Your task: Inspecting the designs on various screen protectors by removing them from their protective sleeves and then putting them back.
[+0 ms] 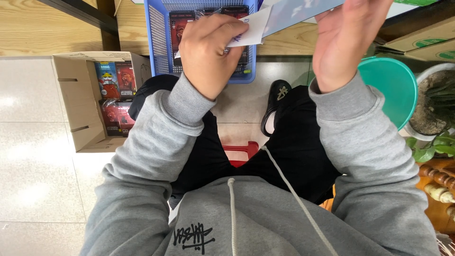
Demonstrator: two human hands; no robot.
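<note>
A pale tiled floor runs under a wooden table, and the person sits on a red stool with a blue mesh basket just in front of the knees.

The left hand is curled almost shut, fingers folded over the corner of a thin white paper sheet that it holds right above the basket. The right hand is looser, palm flat and fingers stretched upward along the back of a larger bluish flat sheet, whose upper part runs out of view, so I cannot tell how firmly it is pinched. The two pieces overlap above the basket's right rim.

Both look light and bendy, liable to crease if squeezed; edges and corners seem the sensible places to hold, as the left hand does.

Inside the basket lie dark red-printed packs. Left of the basket, on the floor, an open cardboard box holds similar packs. Right of the basket stand a teal round stool and a potted plant.
</note>
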